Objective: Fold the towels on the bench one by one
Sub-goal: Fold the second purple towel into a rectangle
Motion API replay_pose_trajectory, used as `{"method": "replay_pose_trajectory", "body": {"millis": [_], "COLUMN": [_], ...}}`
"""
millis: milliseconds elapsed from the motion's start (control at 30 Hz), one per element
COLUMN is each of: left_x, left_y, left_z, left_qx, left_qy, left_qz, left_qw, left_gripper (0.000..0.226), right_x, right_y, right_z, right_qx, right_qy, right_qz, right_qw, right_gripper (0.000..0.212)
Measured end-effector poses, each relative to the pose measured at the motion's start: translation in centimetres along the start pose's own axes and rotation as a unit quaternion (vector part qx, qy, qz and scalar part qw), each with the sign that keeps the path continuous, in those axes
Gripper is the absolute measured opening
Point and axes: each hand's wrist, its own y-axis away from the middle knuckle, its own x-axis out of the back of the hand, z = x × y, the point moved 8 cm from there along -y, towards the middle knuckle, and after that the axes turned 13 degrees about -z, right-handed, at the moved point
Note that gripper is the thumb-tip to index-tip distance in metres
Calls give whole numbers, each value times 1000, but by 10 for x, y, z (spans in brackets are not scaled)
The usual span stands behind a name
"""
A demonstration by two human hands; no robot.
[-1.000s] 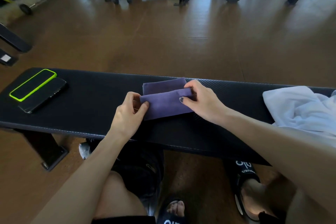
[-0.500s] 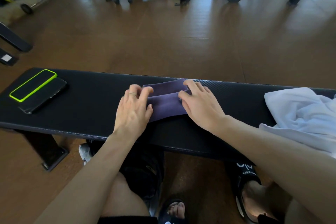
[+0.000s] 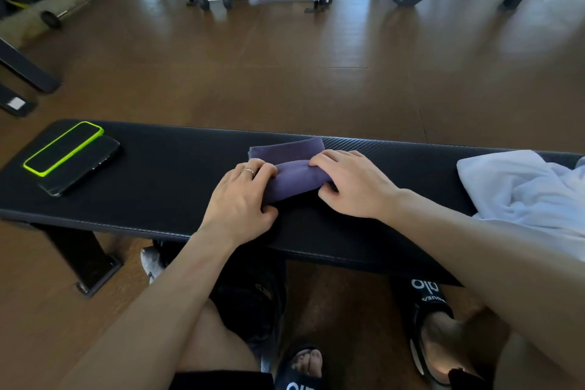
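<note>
— Both hands, left hand [image 3: 240, 196] and right hand [image 3: 351, 184], now pinch the purple towel [image 3: 294, 179] ends; a second ago its near flap was lifted.
— Folded over now, between the grips on the surface [image 3: 164, 174] — white towel [image 3: 519, 187] waits right.

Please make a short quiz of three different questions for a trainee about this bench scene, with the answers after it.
1. True or false: both hands grip the purple towel.
2. Multiple choice: what lies at the left end of the bench? A) a water bottle B) two phones C) a dumbbell
3. Short answer: what colour is the unfolded towel at the right end of the bench?

Key:
1. True. The left hand and the right hand each hold one end of it, fingers curled over the fold.
2. B, the two phones, one with a green case.
3. White; the white towel lies crumpled.
</note>
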Motion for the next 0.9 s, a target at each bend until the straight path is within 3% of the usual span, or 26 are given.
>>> {"method": "replay_pose_trajectory", "body": {"millis": [133,333,433,567,767,900], "left_x": [8,11,2,-5,-5,-10], "left_y": [5,20,18,13,12,14], "left_z": [-2,-26,-37,-45,-43,-47], "left_qx": [12,104,164,218,224,233], "left_qy": [13,258,323,316,218,249], "left_qz": [36,47,38,28,1,-18], "left_qw": [999,959,931,923,950,940], "left_gripper": [36,9,4,15,24,25], "right_x": [7,11,3,-8,-18,-22], "right_y": [0,1,0,-5,-10,-7], "right_z": [5,18,25,24,26,22], "right_qx": [-13,-65,-110,-124,-160,-183], "right_qy": [-102,-219,-276,-291,-255,-251], "right_qz": [18,26,12,-20,-53,-87], "right_qw": [995,973,955,948,952,947], "right_gripper": [21,14,17,27,24,27]}}
